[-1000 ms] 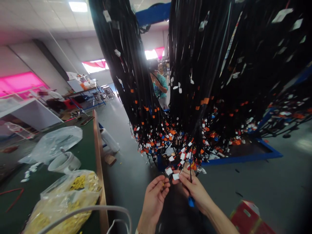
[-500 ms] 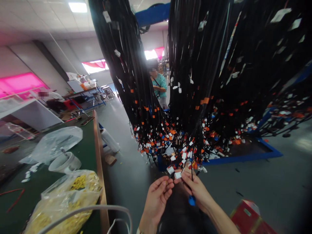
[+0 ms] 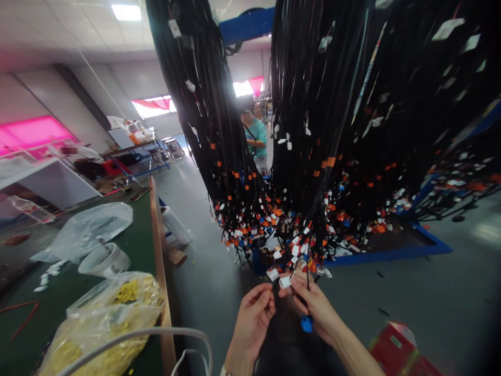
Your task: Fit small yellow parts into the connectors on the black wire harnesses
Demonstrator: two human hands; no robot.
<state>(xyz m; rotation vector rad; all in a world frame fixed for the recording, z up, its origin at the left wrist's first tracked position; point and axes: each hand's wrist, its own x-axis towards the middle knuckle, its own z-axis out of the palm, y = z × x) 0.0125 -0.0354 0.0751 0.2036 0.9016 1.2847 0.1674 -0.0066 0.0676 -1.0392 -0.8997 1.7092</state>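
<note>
My left hand (image 3: 256, 313) is closed in a pinch, with a tiny yellow piece (image 3: 270, 292) just showing at its fingertips. A short gap to the right, my right hand (image 3: 309, 297) grips a white connector (image 3: 285, 282) on a wire harness. Beneath that hand dangles a blue connector (image 3: 307, 324) on a black cable. Another white connector (image 3: 273, 273) hangs just above my left fingertips. Thick bundles of black wire harnesses (image 3: 301, 104) come down in front of me, their ends crowded with white, orange, red and blue connectors.
On the green table (image 3: 135, 237) at left lie a clear bag of small yellow parts (image 3: 129, 308), a white cup (image 3: 105, 261) and a plastic bag (image 3: 92, 224). A blue frame (image 3: 395, 255) stands under the harnesses. A red box (image 3: 395, 347) sits at lower right. A person (image 3: 256, 138) is beyond.
My left hand has drawn slightly away from the white connector, and the yellow piece shows more clearly at its fingertips. My right hand keeps its hold, nearly still.
</note>
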